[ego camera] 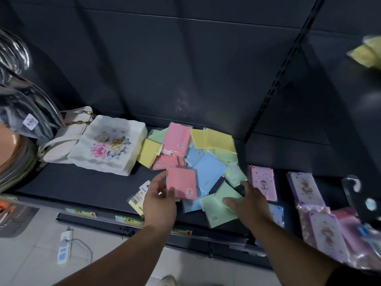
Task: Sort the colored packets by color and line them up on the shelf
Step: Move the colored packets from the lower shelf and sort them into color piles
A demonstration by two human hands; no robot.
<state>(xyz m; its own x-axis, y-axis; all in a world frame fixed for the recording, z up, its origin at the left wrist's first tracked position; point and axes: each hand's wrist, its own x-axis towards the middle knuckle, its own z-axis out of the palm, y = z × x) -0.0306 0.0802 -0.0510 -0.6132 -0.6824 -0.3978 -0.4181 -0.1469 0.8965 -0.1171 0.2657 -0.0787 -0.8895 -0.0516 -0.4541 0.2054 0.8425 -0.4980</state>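
Note:
A loose heap of coloured packets lies on the dark shelf (92, 186): pink (177, 139), yellow (219, 139), blue (209, 172) and green (234, 174) ones overlap each other. My left hand (158, 201) holds a pink packet (182, 181) by its left edge, lifted just above the heap's front. My right hand (250, 201) grips a green packet (227, 193) at the heap's right front, thumb on top. More green and blue packets lie under both hands near the shelf's front edge.
A floral white dish stack (109, 145) and a cream handbag (61, 145) stand left of the heap. Pink and purple cartoon packs (261, 182) fill the shelf's right end. Yellow packets (367, 52) sit on a higher shelf. A power strip (65, 246) lies on the floor.

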